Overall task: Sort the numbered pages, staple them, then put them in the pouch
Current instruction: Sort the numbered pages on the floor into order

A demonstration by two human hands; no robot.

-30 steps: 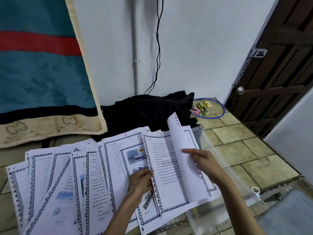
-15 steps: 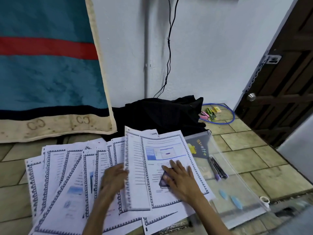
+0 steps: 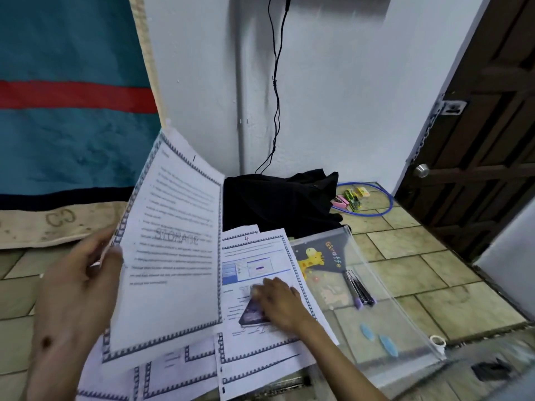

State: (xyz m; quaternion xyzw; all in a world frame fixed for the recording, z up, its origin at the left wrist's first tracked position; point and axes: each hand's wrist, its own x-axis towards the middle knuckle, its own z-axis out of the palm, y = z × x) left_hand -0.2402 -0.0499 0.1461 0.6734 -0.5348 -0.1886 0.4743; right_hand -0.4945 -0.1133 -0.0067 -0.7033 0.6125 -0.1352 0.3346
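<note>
The left hand [image 3: 78,287] is gripping a white printed page with a blue patterned border [image 3: 170,250] by its left edge, thumb on the front, and is holding it lifted and tilted toward the camera; a faint "STORAGE" watermark is showing across its middle and a handwritten mark near its top right corner. The right hand [image 3: 278,302] is lying flat, fingers straight, pressing down on a second bordered page marked with a red 4 [image 3: 254,256], which is resting on top of more bordered pages [image 3: 173,369] spread on the tiled floor [image 3: 405,273]. The fingers are covering part of a dark picture printed on that page.

Just right of the pages, a clear plastic zip pouch with a yellow giraffe print [image 3: 356,287] is lying flat on the floor, its near left edge tucked under the sheets. Inside it, a dark purple stapler [image 3: 359,287] and two pale blue oval pieces [image 3: 379,340] are showing through.

Behind the pages a black cloth bundle [image 3: 278,201] is sitting against the white wall, with a blue cable loop [image 3: 376,209] and small coloured clips [image 3: 350,196] beside a dark wooden door [image 3: 486,125]. A teal blanket with a red stripe [image 3: 72,96] is hanging at left.
</note>
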